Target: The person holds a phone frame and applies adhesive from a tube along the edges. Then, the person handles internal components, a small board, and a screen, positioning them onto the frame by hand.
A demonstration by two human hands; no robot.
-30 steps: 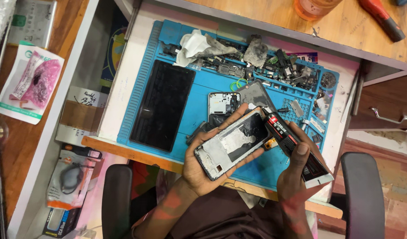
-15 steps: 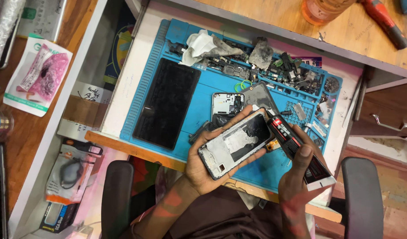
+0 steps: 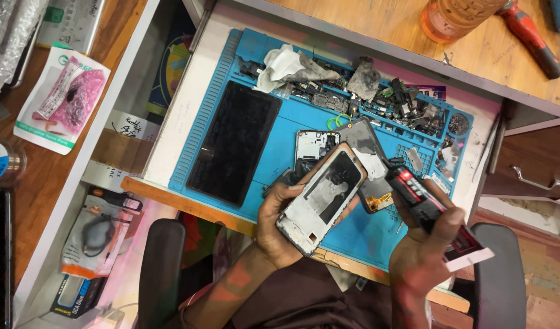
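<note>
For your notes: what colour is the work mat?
Blue work mat, clearest in the head view.

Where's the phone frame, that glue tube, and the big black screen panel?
phone frame (image 3: pixel 321 198), head view, inner face.
glue tube (image 3: pixel 421 201), head view, dark body above fingers.
black screen panel (image 3: pixel 234 141), head view, glass centre.

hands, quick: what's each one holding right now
Left hand: closed around a phone frame.
Right hand: closed around a red and black glue tube.

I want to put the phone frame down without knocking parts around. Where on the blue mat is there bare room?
Bare blue mat shows near its front edge, under the left hand and phone frame. A narrow strip lies between the black screen panel and the small circuit board. The loose parts crowd the back.
</note>
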